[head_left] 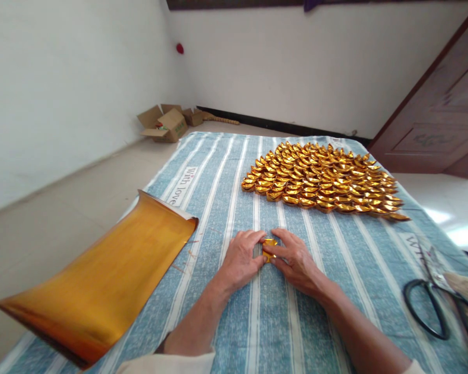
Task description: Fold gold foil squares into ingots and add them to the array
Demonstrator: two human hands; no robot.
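Observation:
A small folded piece of gold foil paper [270, 249] lies low over the striped cloth, between my two hands. My left hand [242, 258] pinches its left edge, fingers bent and thumb at the near corner. My right hand [297, 256] has its fingers and thumb closed on the right side, with one finger lying across the top. Parts of the piece are hidden under the fingers. Beyond my hands, many boat-shaped folded gold paper ingots [323, 179] stand packed in rows.
A large curled stack of gold foil sheets [97, 275] lies at the left table edge. Black-handled scissors [427, 309] rest at the right edge. The table wears a blue-white striped cloth [218, 192]. Cardboard boxes [166, 124] sit on the floor by the wall; a brown door [432, 104] is at right.

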